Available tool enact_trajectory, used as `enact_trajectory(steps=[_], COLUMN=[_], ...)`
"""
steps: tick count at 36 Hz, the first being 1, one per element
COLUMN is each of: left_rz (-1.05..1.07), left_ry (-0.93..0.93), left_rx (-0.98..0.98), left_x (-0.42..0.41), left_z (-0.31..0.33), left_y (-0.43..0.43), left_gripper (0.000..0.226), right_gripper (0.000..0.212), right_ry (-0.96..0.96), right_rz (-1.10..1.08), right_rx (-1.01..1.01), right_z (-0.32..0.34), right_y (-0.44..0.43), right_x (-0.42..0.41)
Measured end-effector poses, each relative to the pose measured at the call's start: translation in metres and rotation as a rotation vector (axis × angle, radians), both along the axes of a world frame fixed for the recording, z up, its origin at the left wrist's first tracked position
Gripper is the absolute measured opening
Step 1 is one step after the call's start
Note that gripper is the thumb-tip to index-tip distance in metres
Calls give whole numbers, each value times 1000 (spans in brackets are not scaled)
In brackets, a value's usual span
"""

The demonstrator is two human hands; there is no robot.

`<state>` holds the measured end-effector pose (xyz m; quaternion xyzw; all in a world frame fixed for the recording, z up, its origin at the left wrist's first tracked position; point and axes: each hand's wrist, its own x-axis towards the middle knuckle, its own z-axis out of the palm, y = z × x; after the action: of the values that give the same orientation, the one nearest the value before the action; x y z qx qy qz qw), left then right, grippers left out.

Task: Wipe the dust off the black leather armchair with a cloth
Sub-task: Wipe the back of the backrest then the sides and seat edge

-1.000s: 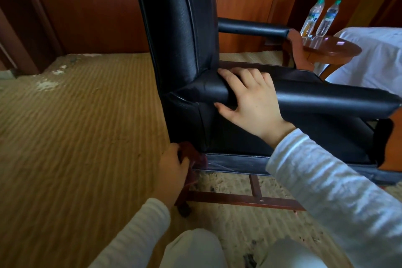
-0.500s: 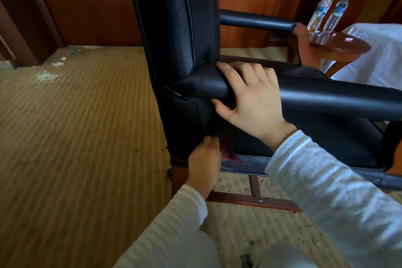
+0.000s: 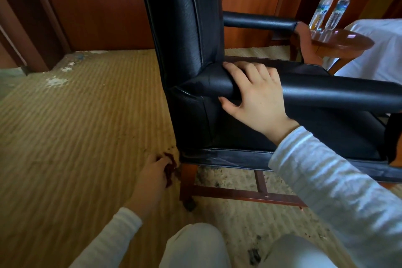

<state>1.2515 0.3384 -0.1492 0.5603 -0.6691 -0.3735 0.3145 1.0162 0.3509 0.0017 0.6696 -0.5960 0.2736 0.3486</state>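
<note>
Dusting under way: a person crouched on a ribbed tan carpet (image 3: 76, 115) works at the black leather armchair (image 3: 187, 28). The left hand (image 3: 153, 173) is bunched round a dark red cloth (image 3: 170, 168), held low beside the wooden rear leg (image 3: 188, 180), just under the seat's bottom corner; whether the cloth touches the wood cannot be told. The right hand (image 3: 254, 98) wraps the near armrest (image 3: 326, 91) where it meets the backrest, fingers over the top, thumb beneath. The chair stands upright on the carpet, its far armrest (image 3: 258, 20) beside a small round counter (image 3: 352, 44) carrying two water bottles (image 3: 322, 8). The cloth looks soft and light, best kept wadded in the palm so it presses flat. The armchair appears heavy and stiff-framed, its leather smooth and probably slippery; the padded armrest looks the soundest place to steady it.
</note>
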Motion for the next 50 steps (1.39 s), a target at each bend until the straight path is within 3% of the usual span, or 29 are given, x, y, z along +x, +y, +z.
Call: enact_trajectory(steps=[2,7,10,12,14,16,18,21,25,28,34,50], left_rz=[6,71,141,269,341,276,218,206,181,247,196,-202], left_ry=[31,108,-3,100,172,119,64,77,97,-22,-34,-75], left_rx=[62,-37,-119,-37,74,177,236,218,149,94,113,136], left_x=[-8,-39,-41,-35,-33,-36,-42,-54,-66,-69,-69,-151], left_z=[1,2,-29,-47,-41,-26,-24,-35,-36,-35,-25,1], left_y=[-3,0,-6,-18,-24,-23,-18,-15,-8,-10,-2,45], left_gripper=[11,15,35,50,42,20,25,16,27,18,13,9], right_gripper=[64,66,65,65,65,65,65,65,64,64,64,65], right_ry=[-1,7,18,21,26,34,39,37,22,14,-1,-7], right_rz=[-5,-8,-6,-9,-12,-15,-19,-24,-21,-23,-32,-28], right_rx=[5,21,21,16,7,-3,-19,-31,-61,-77,-93,-64], right_z=[1,1,2,2,1,0,0,-2,-4,-4,-6,-4], right_y=[1,1,2,2,1,1,0,-1,-3,-4,-5,-2], right_x=[0,-1,-1,-1,-1,-1,0,0,1,2,5,5])
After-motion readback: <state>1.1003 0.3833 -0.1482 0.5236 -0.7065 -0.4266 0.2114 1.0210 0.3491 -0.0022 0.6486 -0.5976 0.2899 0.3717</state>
